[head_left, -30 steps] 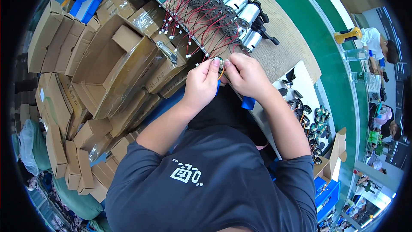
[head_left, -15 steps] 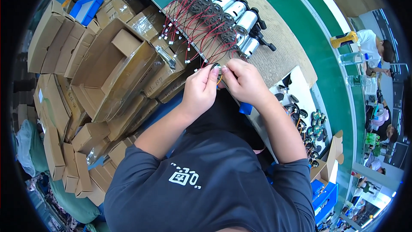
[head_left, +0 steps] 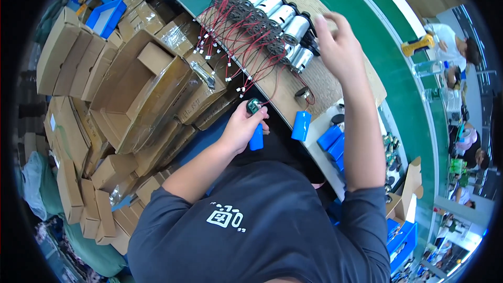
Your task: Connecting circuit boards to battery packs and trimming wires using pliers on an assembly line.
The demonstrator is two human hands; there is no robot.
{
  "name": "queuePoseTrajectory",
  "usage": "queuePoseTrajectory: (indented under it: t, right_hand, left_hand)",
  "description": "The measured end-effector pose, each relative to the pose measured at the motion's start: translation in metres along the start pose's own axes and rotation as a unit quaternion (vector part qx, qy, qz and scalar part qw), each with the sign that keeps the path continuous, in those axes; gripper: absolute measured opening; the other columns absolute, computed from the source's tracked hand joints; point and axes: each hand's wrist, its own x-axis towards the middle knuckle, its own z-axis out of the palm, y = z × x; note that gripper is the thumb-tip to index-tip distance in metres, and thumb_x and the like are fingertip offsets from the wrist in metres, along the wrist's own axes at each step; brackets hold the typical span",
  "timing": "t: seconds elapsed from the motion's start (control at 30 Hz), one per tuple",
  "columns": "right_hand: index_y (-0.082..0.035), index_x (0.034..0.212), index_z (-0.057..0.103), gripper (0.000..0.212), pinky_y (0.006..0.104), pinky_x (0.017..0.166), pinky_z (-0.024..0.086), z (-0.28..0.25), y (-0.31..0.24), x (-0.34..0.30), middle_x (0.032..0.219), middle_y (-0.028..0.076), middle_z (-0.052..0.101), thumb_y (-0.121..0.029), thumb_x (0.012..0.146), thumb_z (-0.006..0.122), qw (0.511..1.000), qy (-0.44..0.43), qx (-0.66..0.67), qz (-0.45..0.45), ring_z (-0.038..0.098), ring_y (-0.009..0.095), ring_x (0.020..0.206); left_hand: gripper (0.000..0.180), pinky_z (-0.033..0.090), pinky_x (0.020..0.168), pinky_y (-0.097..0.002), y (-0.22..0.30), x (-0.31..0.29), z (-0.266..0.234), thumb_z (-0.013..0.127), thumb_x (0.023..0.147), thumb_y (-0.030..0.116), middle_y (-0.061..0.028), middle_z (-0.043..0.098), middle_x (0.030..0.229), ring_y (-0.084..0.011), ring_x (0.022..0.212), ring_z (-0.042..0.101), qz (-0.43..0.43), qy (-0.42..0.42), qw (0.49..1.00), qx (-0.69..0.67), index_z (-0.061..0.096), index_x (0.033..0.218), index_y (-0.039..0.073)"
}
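Observation:
My left hand (head_left: 245,128) is closed around a small green circuit board (head_left: 253,106) in a dark round holder. A blue cylindrical battery pack (head_left: 257,139) shows below its fingers, seemingly held along with the board. Over the far part of the bench, my right hand (head_left: 339,42) is raised beside the motors, thumb and fingers apart, holding nothing visible. Silver motors (head_left: 270,5) with black gear ends lie in a row, their red wires (head_left: 230,39) hanging toward the bench edge. Another blue battery pack (head_left: 301,126) sits at that edge, near a small black round part (head_left: 302,93) with red leads.
Open cardboard boxes (head_left: 123,110) are stacked on the left, close to my left forearm. More blue packs (head_left: 331,139) and circuit boards (head_left: 390,149) lie under and beyond my right forearm. A yellow tool (head_left: 417,45) and clear bottles (head_left: 428,68) stand across the green bench.
My hands have parted: the right swung up and away toward the motors, while the left dropped slightly with the board. Blue packs formerly hidden by my right arm now show.

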Motion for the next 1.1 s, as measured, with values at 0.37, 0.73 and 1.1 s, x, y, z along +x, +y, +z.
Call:
queuePoseTrajectory:
  t: [0.37,0.73,1.1]
  right_hand:
    - [-0.002,0.134,0.053,0.055,0.0308,0.066,0.051,0.050,0.032,0.015,0.076,0.012,0.070,-0.033,0.090,0.064,0.998,-0.029,0.047,0.030,0.067,0.017,0.071]
    - [0.002,0.131,0.051,0.050,0.0365,0.064,0.053,0.050,0.056,-0.023,0.069,0.017,0.068,-0.025,0.091,0.060,0.997,-0.007,-0.057,0.044,0.068,0.025,0.066]
    - [0.004,0.128,0.054,0.055,0.0437,0.082,0.054,0.043,0.050,0.010,0.097,0.025,0.070,-0.039,0.094,0.055,0.993,0.015,-0.117,0.018,0.069,0.040,0.090]
  left_hand:
    - [0.022,0.055,0.071,-0.0320,-0.011,-0.010,0.002,0.065,0.096,0.014,-0.0075,0.062,0.091,-0.0171,0.076,0.066,0.002,-0.022,0.998,0.065,0.050,0.108,0.003]
    - [0.023,0.055,0.069,-0.0311,-0.005,-0.009,-0.002,0.063,0.097,0.013,-0.0078,0.062,0.091,-0.0173,0.073,0.067,0.046,-0.033,0.996,0.066,0.050,0.111,0.002]
    - [0.020,0.057,0.068,-0.0332,-0.007,-0.005,0.005,0.061,0.098,0.014,-0.0096,0.063,0.091,-0.0179,0.072,0.067,0.018,-0.048,0.998,0.048,0.051,0.110,0.002]
